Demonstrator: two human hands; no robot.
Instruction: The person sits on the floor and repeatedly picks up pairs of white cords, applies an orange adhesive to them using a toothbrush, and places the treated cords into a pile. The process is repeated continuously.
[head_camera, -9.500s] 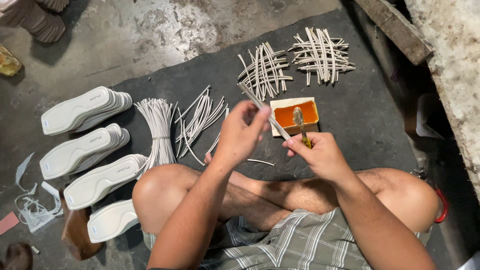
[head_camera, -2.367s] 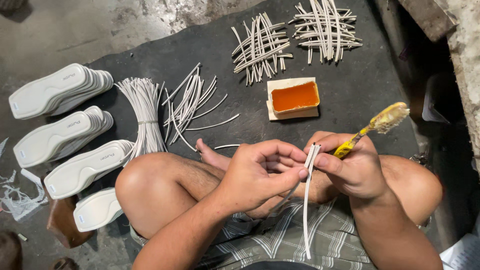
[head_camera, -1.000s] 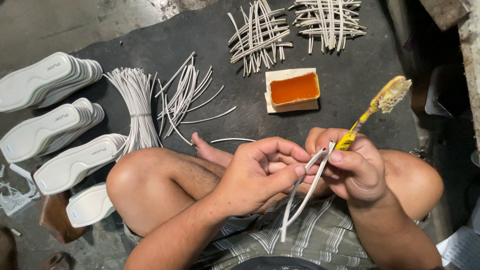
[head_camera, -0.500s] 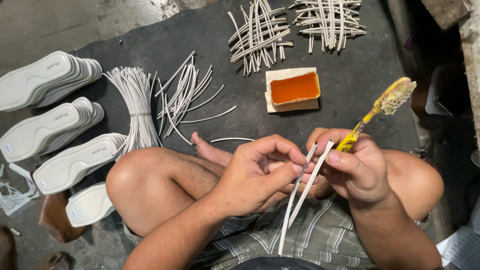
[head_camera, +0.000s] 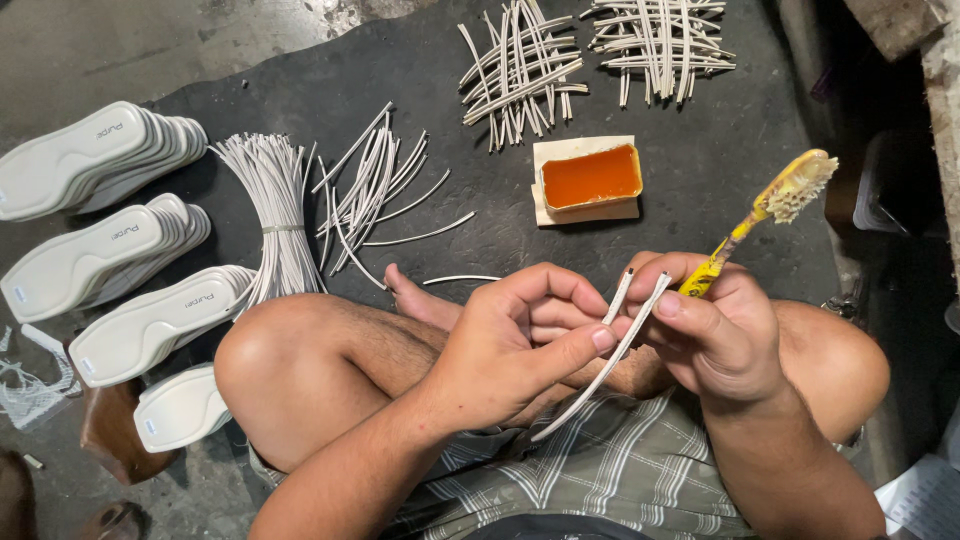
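Above the crossed legs, the left hand (head_camera: 515, 350) pinches two thin white rubber strips (head_camera: 610, 350) between thumb and fingers. The right hand (head_camera: 715, 330) presses its thumb on the strips' upper ends while gripping a yellow glue-caked toothbrush (head_camera: 770, 215), bristles up. Ahead on the dark floor mat (head_camera: 720, 170) sits a small rectangular tray of orange glue (head_camera: 590, 178), with crossed strip piles (head_camera: 520, 70) beyond. Stacked white shoe insoles (head_camera: 100, 235) lie at left.

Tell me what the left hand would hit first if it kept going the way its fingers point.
The left hand points toward the right hand. It already pinches the white strips between them, so it would likely meet the right hand's fingers first; depth between the hands is unclear.
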